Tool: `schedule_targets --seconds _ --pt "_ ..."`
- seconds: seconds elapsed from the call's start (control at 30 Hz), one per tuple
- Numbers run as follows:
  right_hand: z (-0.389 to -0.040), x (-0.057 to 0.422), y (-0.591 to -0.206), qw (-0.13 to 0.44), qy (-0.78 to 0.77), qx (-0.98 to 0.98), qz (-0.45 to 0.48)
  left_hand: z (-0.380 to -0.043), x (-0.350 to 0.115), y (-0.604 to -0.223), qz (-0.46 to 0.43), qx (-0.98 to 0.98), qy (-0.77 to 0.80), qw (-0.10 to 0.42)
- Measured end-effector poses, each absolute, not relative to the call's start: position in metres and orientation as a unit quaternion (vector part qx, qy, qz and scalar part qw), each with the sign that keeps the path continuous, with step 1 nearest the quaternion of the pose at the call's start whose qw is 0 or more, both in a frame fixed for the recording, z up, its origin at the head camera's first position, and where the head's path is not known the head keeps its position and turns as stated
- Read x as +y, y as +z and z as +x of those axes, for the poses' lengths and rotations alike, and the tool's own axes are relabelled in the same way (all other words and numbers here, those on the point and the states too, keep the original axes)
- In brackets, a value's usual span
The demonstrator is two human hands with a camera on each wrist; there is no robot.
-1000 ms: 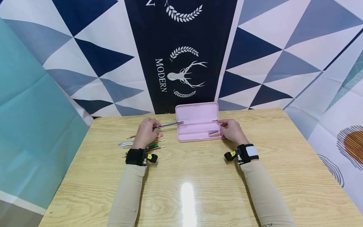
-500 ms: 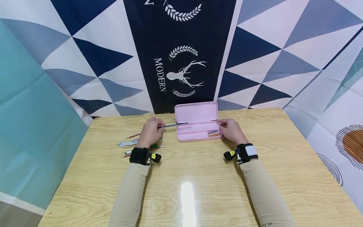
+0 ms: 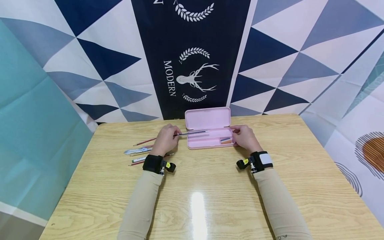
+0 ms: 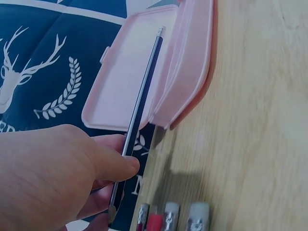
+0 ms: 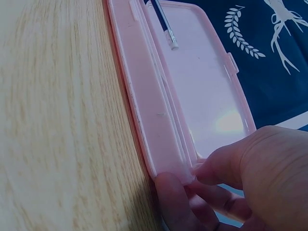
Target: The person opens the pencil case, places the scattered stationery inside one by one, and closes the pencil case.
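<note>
A pink pencil case (image 3: 204, 143) lies with its lid (image 3: 208, 118) raised against the backdrop at the table's far edge. My left hand (image 3: 166, 138) pinches a dark striped pencil (image 4: 144, 98) between thumb and fingers. Its white eraser end points right and hovers over the left and middle of the case's back compartment. My right hand (image 3: 244, 136) grips the right end of the case, thumb on the rim and fingers against the outside, as the right wrist view shows. A small orange and blue item (image 3: 226, 141) sits in the case's front right compartment.
Left of the case, partly under my left wrist, lie several pencils (image 3: 144, 141), a pale blue pair of what looks like scissors or compass (image 3: 135, 151) and a white marker with a green end (image 3: 138, 159). A patterned cloth (image 3: 120, 66) hangs behind the table.
My left hand has moved right with the pencil, whose eraser end has gone from the case's left edge to further over the back compartment. The right hand stays on the case.
</note>
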State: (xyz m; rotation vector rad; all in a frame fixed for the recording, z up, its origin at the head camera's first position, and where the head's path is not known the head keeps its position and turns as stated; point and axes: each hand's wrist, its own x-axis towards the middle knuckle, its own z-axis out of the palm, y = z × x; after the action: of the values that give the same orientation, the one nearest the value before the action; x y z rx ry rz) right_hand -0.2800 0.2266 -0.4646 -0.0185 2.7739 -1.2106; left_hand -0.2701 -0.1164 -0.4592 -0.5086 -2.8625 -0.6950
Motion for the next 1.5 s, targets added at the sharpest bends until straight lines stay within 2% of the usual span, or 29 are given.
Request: schedule_targets --seconds 1.5 --pt "-0.278 0.225 -0.463 0.050 -0.389 0.920 -0.011 -0.272 -0.060 -0.451 -0.258 -0.946 -0.178 0.082"
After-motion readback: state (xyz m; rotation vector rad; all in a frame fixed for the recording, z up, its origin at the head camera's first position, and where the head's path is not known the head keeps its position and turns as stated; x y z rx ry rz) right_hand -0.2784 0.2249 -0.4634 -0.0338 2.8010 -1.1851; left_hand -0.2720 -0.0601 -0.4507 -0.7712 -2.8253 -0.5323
